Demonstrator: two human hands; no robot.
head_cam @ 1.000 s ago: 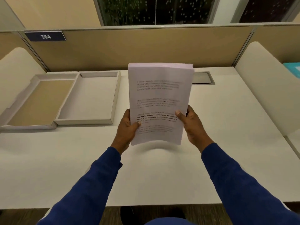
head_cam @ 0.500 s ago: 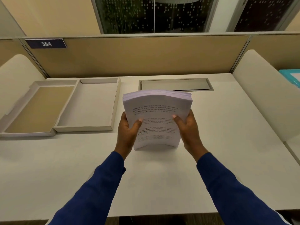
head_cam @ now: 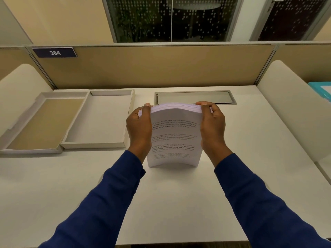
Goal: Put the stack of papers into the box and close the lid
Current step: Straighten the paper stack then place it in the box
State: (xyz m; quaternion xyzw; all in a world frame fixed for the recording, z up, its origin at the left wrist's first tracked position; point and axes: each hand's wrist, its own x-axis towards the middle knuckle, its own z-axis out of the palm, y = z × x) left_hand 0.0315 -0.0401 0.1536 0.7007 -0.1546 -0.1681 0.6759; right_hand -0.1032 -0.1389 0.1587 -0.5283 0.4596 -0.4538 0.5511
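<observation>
White desk [head_cam: 170,203] — tan partition [head_cam: 152,67], dark dotted window [head_cam: 172,18] behind

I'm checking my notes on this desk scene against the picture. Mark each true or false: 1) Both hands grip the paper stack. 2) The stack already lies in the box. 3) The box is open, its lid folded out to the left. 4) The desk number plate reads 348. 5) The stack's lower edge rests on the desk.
1) True: the left hand and right hand hold the paper stack by its sides.
2) False: the box is empty.
3) True: the lid lies open.
4) False: the plate reads 384.
5) True: it stands on the desk.
</observation>
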